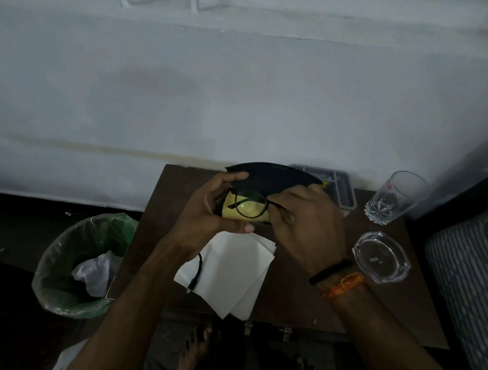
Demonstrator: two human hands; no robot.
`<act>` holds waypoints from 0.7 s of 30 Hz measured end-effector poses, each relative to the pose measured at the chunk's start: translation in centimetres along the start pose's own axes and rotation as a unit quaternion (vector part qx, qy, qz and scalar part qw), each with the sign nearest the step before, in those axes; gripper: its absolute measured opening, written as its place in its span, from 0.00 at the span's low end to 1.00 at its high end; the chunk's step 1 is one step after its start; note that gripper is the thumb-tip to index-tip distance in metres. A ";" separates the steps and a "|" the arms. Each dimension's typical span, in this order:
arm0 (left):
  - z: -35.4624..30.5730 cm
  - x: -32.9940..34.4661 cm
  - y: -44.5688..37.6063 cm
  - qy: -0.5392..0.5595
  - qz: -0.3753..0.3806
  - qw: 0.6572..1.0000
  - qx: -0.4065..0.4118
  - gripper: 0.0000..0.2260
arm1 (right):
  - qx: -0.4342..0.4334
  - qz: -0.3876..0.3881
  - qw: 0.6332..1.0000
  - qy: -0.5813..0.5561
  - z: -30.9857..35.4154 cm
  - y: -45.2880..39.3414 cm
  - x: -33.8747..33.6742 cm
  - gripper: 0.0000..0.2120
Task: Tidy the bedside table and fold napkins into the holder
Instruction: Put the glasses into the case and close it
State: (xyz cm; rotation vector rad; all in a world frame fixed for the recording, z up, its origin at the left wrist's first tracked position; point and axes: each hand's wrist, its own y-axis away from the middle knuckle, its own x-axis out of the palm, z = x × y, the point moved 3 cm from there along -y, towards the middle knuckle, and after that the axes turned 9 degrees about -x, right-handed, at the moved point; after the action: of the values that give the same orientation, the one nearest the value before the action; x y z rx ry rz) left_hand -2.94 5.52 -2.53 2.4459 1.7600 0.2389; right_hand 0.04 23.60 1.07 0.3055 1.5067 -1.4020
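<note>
Above the dark wooden bedside table (pixel 298 302), my left hand (pixel 207 211) grips the left end of an open black glasses case (pixel 276 177) with a yellow lining. My right hand (pixel 306 227) pinches a pair of round black-rimmed glasses (pixel 250 205) at the case's mouth, one lens lying over the yellow cloth inside. Several white napkins (pixel 232 272) lie spread on the table below my hands, and a black cable end (pixel 195 276) rests on them. A grey plastic holder tray (pixel 341 189) sits at the table's back edge, partly hidden by the case.
A drinking glass (pixel 397 197) stands at the table's right back corner, with a glass ashtray (pixel 380 257) in front of it. A bin (pixel 81 262) lined with a green bag stands on the floor at the left. Striped bedding (pixel 473 286) is at the right. A white wall rises behind.
</note>
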 end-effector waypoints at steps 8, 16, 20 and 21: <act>-0.1 -0.2 0.4 0.007 0.001 1.000 0.004 0.39 | -0.004 0.049 0.998 0.028 0.5 -0.1 1.1 0.07; 0.0 -0.2 0.3 0.024 -0.006 1.000 0.001 0.39 | -0.003 0.067 0.998 -0.004 0.7 -0.2 1.2 0.13; 0.1 -0.6 0.1 0.034 -0.016 0.999 0.001 0.38 | 0.010 -0.068 0.996 -0.052 0.9 -0.8 -1.1 0.10; 0.0 -0.7 0.1 0.039 -0.019 0.999 0.002 0.38 | 0.032 -0.115 0.990 -0.070 0.4 -0.9 -1.7 0.08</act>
State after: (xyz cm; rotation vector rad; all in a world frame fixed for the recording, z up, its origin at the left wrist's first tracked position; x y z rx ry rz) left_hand -3.04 4.85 -2.59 2.4360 1.8367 0.3309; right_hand 0.34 23.74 3.02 0.0713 1.4173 -1.6202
